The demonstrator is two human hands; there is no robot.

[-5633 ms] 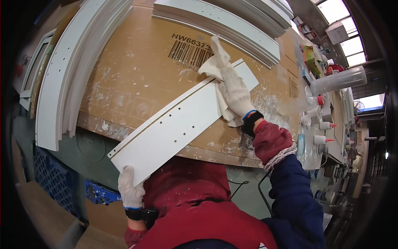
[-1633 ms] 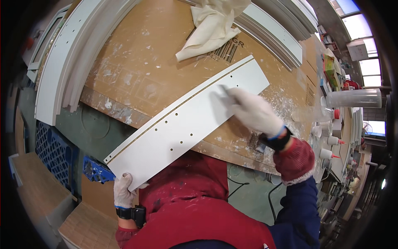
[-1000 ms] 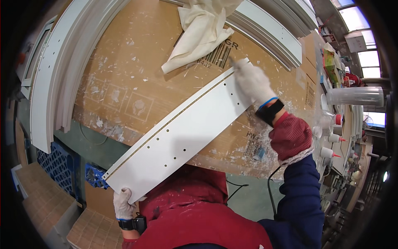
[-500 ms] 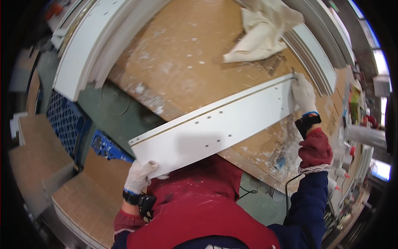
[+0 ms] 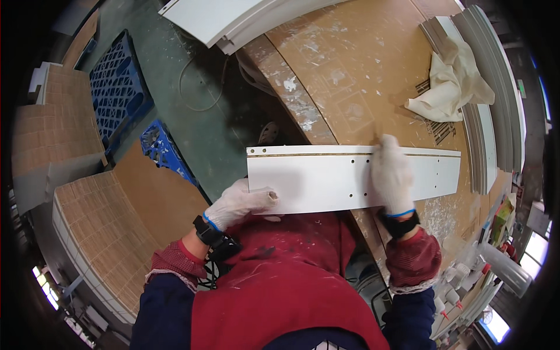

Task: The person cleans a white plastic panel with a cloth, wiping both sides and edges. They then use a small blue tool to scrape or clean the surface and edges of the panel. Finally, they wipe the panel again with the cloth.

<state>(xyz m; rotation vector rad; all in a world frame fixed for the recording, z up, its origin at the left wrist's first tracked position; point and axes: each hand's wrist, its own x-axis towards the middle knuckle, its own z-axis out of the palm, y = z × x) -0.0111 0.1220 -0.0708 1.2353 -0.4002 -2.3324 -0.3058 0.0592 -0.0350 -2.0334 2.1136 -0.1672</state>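
Note:
A long white panel [image 5: 315, 184] with small drilled holes and a groove along its far edge lies level across the view, its right part over the table. My left hand [image 5: 245, 201], in a white knit glove, grips its left end, thumb on the top face and fingers under the near edge. The gloved right hand [image 5: 394, 175] is closed above the panel, right of its middle, over the face and far edge. Its fingers are slightly blurred, and what they hold, if anything, cannot be made out.
The brown board-topped table [image 5: 350, 93] carries white flakes. A cream cloth [image 5: 452, 81] lies at its far right beside stacked grey-white mouldings [image 5: 490, 87]. More white panels [image 5: 233, 17] stand at the far left. Left are a blue plastic pallet [image 5: 119, 87] and stacked wood-toned pieces [image 5: 105, 233].
My right hand has slid from the panel's right end toward its middle. The view has swung, and the panel now lies level instead of slanting up to the right. My left hand keeps its grip.

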